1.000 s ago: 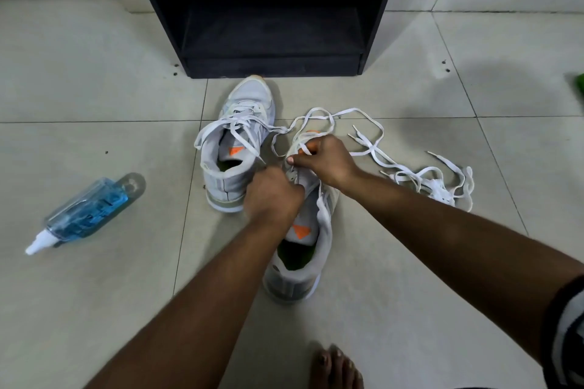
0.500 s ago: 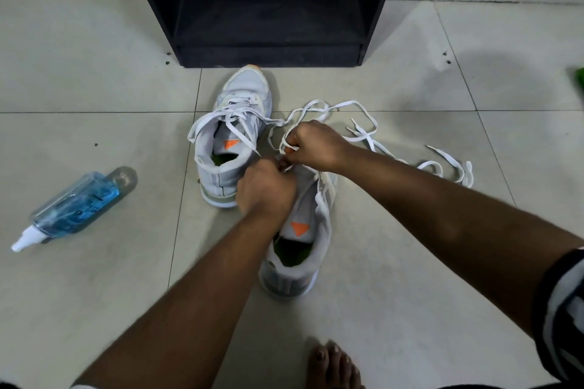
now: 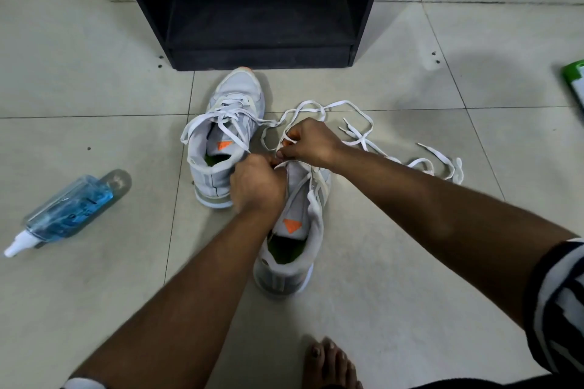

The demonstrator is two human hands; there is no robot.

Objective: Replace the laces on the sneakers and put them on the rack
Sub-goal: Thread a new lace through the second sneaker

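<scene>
On the floor tiles before the black rack (image 3: 259,22), near sneaker (image 3: 290,230) under both hands. Left hand (image 3: 257,181) clenched round its lace; right hand (image 3: 311,144) pinches white lace (image 3: 363,114). Second sneaker (image 3: 221,136) just beside.

Blue spray bottle (image 3: 68,211) on its side on tiled floor (image 3: 79,88)

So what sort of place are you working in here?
Most likely a home, perhaps an entryway: a pale tiled floor, a low black shoe rack by the wall, and a bare foot beside the sneakers.
</scene>
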